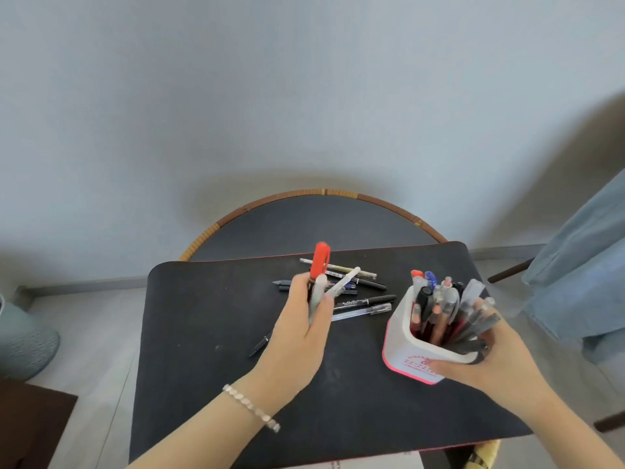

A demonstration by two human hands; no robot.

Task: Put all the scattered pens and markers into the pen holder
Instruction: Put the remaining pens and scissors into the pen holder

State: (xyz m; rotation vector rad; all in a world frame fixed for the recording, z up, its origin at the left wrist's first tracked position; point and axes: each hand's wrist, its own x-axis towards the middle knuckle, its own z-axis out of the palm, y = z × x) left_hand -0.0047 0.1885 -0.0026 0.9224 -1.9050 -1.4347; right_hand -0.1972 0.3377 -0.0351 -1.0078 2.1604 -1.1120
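My left hand (301, 319) is raised above the black mat (209, 319), shut on a bunch of pens (319, 279); one with a red cap sticks up, and a white one points right. Behind that hand a small pile of scattered pens (363, 301) lies on the mat. One black pen (258, 346) lies partly under my left hand. My right hand (487, 360) grips the white pen holder (419, 357) with a pink base and red print, tilted toward me and packed with several pens.
The mat covers a round dark table with a rattan rim (324, 192). A teal vase (23, 340) stands on the floor at the left. Blue fabric (581, 275) hangs at the right. A white paper (372, 463) lies at the mat's near edge.
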